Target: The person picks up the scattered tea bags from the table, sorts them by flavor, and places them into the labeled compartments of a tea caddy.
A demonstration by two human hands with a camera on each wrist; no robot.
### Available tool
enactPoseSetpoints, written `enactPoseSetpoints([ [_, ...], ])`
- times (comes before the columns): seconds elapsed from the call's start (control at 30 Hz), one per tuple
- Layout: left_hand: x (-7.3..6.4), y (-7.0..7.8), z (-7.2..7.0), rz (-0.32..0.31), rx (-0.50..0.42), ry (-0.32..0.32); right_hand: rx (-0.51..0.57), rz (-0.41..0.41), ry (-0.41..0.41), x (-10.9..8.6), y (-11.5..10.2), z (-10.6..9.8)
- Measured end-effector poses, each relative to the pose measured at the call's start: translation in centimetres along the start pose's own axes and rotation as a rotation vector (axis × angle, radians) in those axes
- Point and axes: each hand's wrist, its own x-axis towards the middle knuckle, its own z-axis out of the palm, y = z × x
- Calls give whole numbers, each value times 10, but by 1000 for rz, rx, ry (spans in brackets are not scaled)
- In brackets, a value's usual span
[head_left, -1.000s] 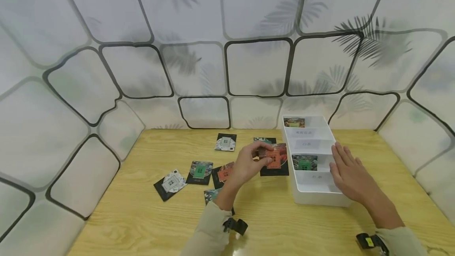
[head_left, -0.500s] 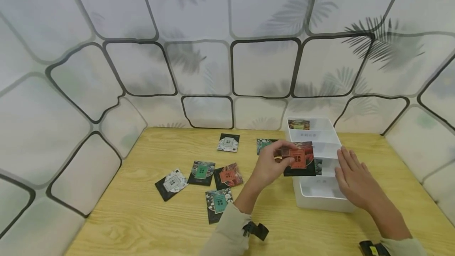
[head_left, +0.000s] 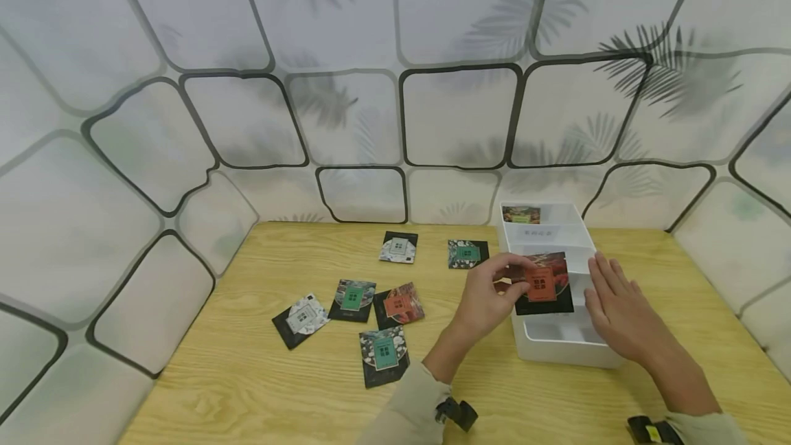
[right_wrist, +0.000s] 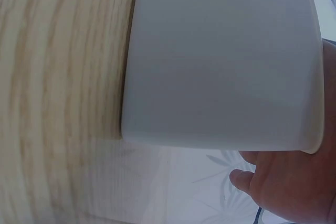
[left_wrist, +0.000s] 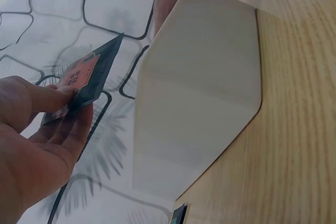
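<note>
Box [head_left: 565, 354] on wooden table [head_left: 247, 383], leaf-patterned wall [head_left: 352, 122]

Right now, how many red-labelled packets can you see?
2: one red-labelled packet pinched in the left hand, another on the table farther left. The white box may hide more.

In the head view, the red packet [head_left: 545, 287] hides part of the inside of the white box [head_left: 568, 353], while the left hand [head_left: 489, 297] covers the packet's left edge. The right hand [head_left: 627, 318] masks a stretch of the box's right rim. The label [head_left: 539, 233] inside the box is too blurred to read. Nearer than the box, the left sleeve [head_left: 409, 409] is cut off below
</note>
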Motion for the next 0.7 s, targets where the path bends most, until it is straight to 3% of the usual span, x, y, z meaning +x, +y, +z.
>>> enactPoseSetpoints([
  [0.37, -3, -7, 17, 79, 40, 75, 32, -22, 16, 3, 2, 3],
  [0.7, -7, -11, 23, 116, 139, 40, 39, -27, 33, 1, 4, 2],
])
